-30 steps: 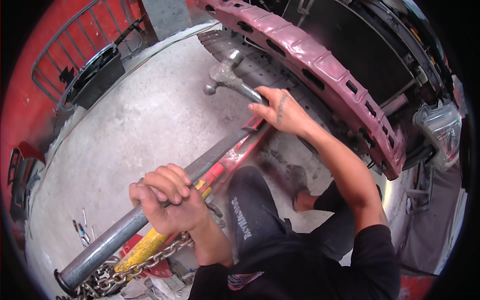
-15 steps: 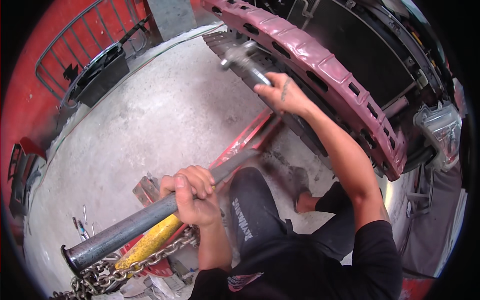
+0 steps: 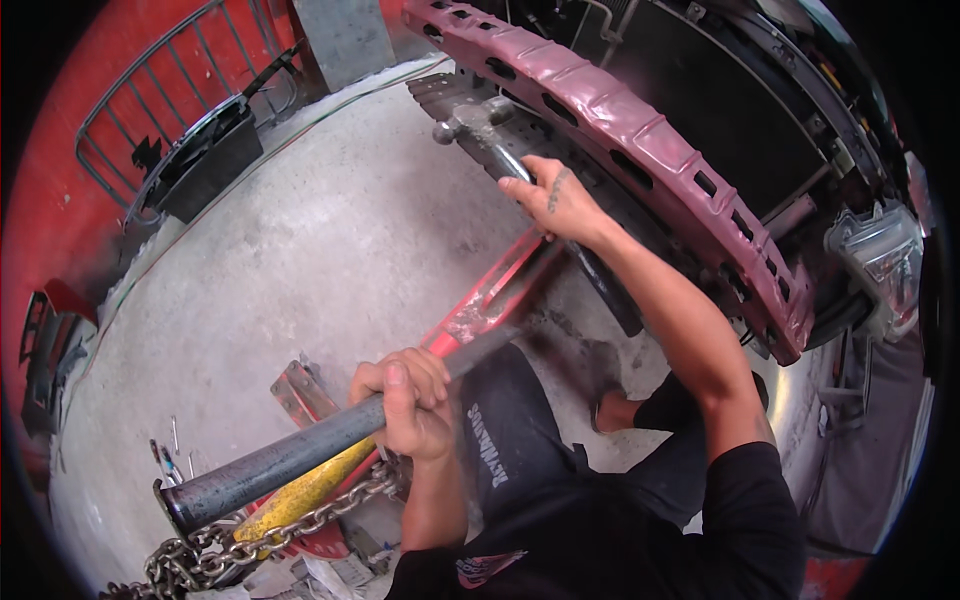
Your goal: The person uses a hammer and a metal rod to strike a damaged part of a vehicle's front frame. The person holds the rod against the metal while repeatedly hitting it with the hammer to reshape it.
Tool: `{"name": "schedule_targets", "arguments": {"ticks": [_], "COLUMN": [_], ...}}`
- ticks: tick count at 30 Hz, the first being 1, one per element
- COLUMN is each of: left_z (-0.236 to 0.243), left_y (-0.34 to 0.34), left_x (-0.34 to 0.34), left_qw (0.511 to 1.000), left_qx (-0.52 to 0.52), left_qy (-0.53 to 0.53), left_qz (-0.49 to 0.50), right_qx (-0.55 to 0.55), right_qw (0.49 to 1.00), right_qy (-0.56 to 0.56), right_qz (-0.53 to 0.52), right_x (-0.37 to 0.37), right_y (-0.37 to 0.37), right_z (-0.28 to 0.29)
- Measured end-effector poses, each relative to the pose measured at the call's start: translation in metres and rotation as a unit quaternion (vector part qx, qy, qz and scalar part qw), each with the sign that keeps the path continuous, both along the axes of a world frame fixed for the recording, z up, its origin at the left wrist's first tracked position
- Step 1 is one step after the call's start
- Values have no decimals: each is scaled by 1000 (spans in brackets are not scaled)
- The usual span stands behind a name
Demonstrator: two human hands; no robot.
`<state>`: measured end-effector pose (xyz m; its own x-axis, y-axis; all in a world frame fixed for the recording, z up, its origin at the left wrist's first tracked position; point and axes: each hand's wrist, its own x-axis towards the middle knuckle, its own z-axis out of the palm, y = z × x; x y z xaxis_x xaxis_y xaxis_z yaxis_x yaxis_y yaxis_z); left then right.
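My right hand (image 3: 562, 203) is wrapped round the handle of a ball-peen hammer (image 3: 478, 128), between its head and its dark grip end. The hammer is held up near the pink bumper beam (image 3: 640, 115), its head toward the far left. My left hand (image 3: 408, 408) grips a long dark steel pipe (image 3: 275, 458), thumb along its top. A flange rims the pipe's near left end; the other end reaches past my knee toward the red metal arm (image 3: 490, 300). Below the pipe lie a yellow cylinder (image 3: 310, 490) and a steel chain (image 3: 340, 505).
At the right is the opened front of a car, with a dark radiator panel (image 3: 700, 110) and a loose headlamp (image 3: 875, 260). Several hand tools (image 3: 165, 460) lie on the concrete floor at left. A dark bin (image 3: 210, 165) stands by the red wall (image 3: 60, 180).
The pipe has shifted right with my left hand, and its flanged end has risen slightly. My right hand and the hammer have moved a little left; more of the handle's lower end shows.
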<state>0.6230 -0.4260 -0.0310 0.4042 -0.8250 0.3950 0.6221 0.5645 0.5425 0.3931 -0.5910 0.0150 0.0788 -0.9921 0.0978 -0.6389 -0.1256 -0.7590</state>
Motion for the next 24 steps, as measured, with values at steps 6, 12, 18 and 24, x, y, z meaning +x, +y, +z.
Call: {"name": "schedule_targets", "arguments": {"ticks": [6, 12, 18, 24], "left_z": [-5, -1, -11, -24], "left_y": [-6, -12, -10, -7], "left_x": [-2, -25, -32, -42], "left_qw": [999, 998, 997, 994], "left_qx": [20, 36, 26, 70], "left_qy": [-45, 13, -6, -16], "left_qz": [8, -46, -66, -85], "right_qx": [-39, 59, -47, -71], "right_qw": [995, 990, 997, 995], "right_qy": [-93, -98, -65, 31], "right_qz": [4, -80, 2, -59], "right_x": [21, -19, 7, -21], "right_y": [14, -9, 12, -18], "right_z": [40, 90, 147, 134]}}
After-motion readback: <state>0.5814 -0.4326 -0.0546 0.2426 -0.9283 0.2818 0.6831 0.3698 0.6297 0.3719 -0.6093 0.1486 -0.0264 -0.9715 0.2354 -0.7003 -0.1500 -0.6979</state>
